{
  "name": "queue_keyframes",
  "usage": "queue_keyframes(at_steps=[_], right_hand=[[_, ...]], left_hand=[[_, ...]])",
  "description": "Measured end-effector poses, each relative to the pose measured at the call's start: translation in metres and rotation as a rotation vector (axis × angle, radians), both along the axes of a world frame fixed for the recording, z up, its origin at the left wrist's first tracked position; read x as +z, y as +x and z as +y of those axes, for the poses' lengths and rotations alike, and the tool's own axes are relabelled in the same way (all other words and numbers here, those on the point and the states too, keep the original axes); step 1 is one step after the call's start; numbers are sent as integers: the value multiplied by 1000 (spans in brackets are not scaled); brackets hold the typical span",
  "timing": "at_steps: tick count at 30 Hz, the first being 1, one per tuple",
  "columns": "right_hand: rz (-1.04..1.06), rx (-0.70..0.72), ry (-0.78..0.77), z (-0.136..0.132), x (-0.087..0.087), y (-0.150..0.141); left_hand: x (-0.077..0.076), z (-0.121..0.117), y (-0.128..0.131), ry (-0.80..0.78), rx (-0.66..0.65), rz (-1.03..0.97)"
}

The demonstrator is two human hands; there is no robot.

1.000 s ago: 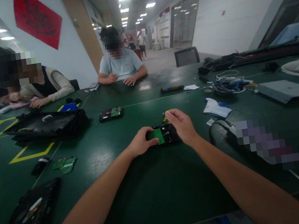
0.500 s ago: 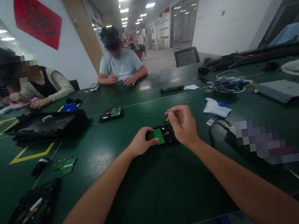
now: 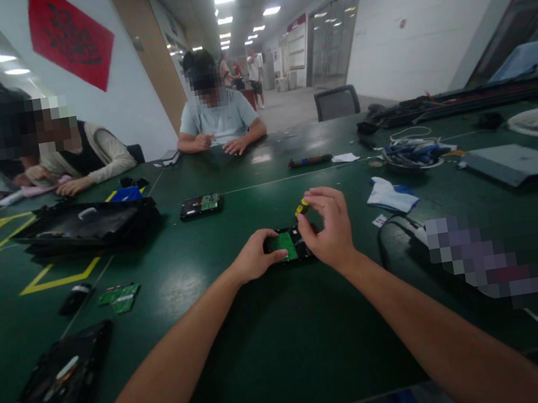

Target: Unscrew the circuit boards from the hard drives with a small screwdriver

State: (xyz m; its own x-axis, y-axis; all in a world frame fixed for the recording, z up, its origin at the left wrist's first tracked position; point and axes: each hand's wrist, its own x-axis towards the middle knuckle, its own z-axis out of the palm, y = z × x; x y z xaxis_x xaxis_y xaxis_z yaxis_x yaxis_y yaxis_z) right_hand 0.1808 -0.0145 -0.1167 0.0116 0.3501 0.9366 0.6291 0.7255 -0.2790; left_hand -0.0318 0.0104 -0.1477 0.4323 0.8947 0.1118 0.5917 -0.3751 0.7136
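The small black case (image 3: 302, 243) with a green circuit board (image 3: 283, 245) set in it lies flat on the counter (image 3: 271, 349) straight in front of me. My left hand (image 3: 258, 255) grips its left end, thumb pressed over the board and fingers at the far edge. My right hand (image 3: 328, 225) is above the other end, covering part of it, and pinches a short yellow-and-black tool (image 3: 302, 208) in the fingertips. The tool leans; its lower end is hidden, so I cannot tell whether it touches the case.

Beyond my left hand sits another black case with a green board (image 3: 199, 206). Further left are black plastic shells (image 3: 90, 223), stacked, with a blue piece (image 3: 126, 194) behind them. Nearer me on that side lie loose green boards (image 3: 120, 298), a dark rounded part (image 3: 76, 297) just beside them, and a large black panel (image 3: 54, 388).

To the right of my right hand is a white-and-blue cloth (image 3: 390, 195); behind that, a dish of tangled cables (image 3: 413, 153), then a flat grey metal box (image 3: 521, 162). A person in a pale shirt (image 3: 219, 120) sits across the counter, forearms resting on it.
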Motion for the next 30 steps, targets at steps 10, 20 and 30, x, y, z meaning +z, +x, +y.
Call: queue_keyframes(at_steps=[10,20,30], right_hand=[[12,43,-69,2,-5,0],[30,101,-147,3,-6,-1],[-25,77,-132,5,-12,0]], left_hand=[[0,0,-1,-18,-4,2],[6,-3,1,-23,-7,6],[1,0,-1,-3,-16,2]])
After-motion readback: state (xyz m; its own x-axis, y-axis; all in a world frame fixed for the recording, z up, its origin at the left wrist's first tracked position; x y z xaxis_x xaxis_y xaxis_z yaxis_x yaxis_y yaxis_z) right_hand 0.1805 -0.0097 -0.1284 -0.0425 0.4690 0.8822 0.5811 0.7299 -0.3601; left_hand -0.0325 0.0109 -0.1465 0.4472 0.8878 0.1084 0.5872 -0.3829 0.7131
